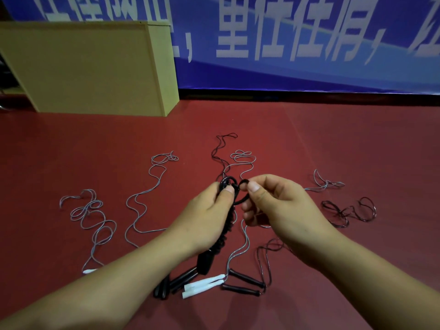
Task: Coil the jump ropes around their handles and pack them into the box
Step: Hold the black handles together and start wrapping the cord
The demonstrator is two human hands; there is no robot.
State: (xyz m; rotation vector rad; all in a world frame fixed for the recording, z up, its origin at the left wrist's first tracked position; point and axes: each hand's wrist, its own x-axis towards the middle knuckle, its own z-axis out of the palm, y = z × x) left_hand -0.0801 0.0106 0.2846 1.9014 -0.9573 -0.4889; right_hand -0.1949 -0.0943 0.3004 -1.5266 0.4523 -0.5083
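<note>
My left hand (206,217) grips a pair of black handles (206,259) with black rope coiled tightly round them, held upright above the red floor. My right hand (273,203) pinches a loop of that black rope (243,184) at the top of the coil. The rope's loose tail (220,148) trails away over the floor. Below my hands lie a white handle pair (202,285), another black handle pair (242,283) and more black handles (166,285). A yellow-tan box (95,67) stands at the back left.
Several loose grey ropes (142,198) snake over the red floor (333,144) to the left, centre and right. A dark rope (347,210) is tangled at the right. A blue banner wall (297,44) closes the back.
</note>
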